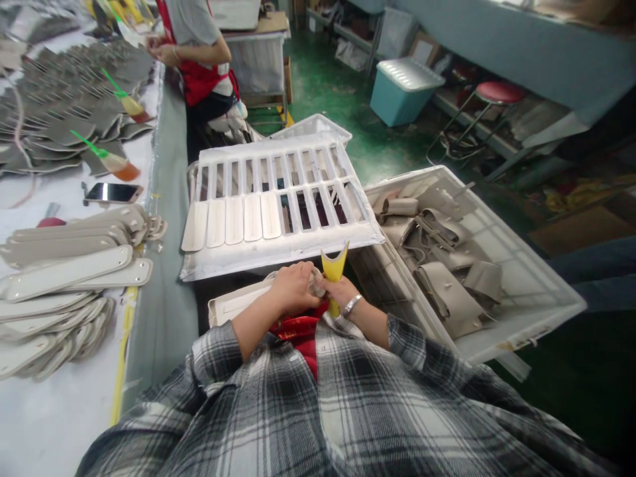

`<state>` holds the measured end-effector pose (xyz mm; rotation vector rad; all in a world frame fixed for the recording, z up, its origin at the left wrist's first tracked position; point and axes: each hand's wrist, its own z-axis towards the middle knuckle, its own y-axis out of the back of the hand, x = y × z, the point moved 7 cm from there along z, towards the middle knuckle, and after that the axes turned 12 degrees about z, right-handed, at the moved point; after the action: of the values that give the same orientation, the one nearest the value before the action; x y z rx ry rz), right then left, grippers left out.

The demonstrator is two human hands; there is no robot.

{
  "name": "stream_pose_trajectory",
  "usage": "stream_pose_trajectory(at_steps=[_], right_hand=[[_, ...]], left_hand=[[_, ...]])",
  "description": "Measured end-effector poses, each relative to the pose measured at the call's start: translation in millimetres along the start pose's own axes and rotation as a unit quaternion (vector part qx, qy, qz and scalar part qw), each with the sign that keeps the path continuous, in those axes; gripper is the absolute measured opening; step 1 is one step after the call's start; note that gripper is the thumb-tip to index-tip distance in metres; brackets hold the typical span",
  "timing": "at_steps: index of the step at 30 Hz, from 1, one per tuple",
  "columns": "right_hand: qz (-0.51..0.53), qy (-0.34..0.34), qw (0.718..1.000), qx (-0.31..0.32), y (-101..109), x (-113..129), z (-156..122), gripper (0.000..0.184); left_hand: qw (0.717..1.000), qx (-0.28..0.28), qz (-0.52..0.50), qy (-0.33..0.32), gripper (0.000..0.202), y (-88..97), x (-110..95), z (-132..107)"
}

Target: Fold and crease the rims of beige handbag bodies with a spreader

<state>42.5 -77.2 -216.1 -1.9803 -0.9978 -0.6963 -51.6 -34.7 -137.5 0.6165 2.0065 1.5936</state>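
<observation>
My left hand point(293, 286) is closed over a beige leather-like strap piece point(238, 301), which sticks out to the left under my forearm. A crumpled beige bit shows at its fingertips, beside my right hand point(342, 293). That hand, with a silver bracelet at the wrist, grips a yellow tool point(334, 266) with a curved, two-pointed end facing up. Just beyond my hands stands a white slotted rack point(278, 248), with several pale rounded strap pieces point(252, 217) lying in a row on its left half.
Left, a table point(44, 424) bears stacked straps point(69, 285), a phone point(113, 193), glue bottles point(119, 167) and grey pieces point(59, 99). A white crate point(541, 298) of beige bag parts stands right. A person in a red vest point(203, 83) works ahead; farther off are a teal bin point(402, 93) and red stool point(501, 91).
</observation>
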Motion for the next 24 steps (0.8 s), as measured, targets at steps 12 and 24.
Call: stream_pose_trajectory(at_steps=[12,24], right_hand=[[-0.307,-0.081,0.945,0.076,-25.5,71.1,-18.1,0.050],[-0.735,0.142,0.586,0.309,-206.7,27.8,15.5,0.041]], left_hand=[[0.956,-0.152,-0.172,0.182,0.051,28.8,108.3,-117.5],[0.667,-0.229,-0.625,0.334,0.068,-70.1,147.8,-172.1]])
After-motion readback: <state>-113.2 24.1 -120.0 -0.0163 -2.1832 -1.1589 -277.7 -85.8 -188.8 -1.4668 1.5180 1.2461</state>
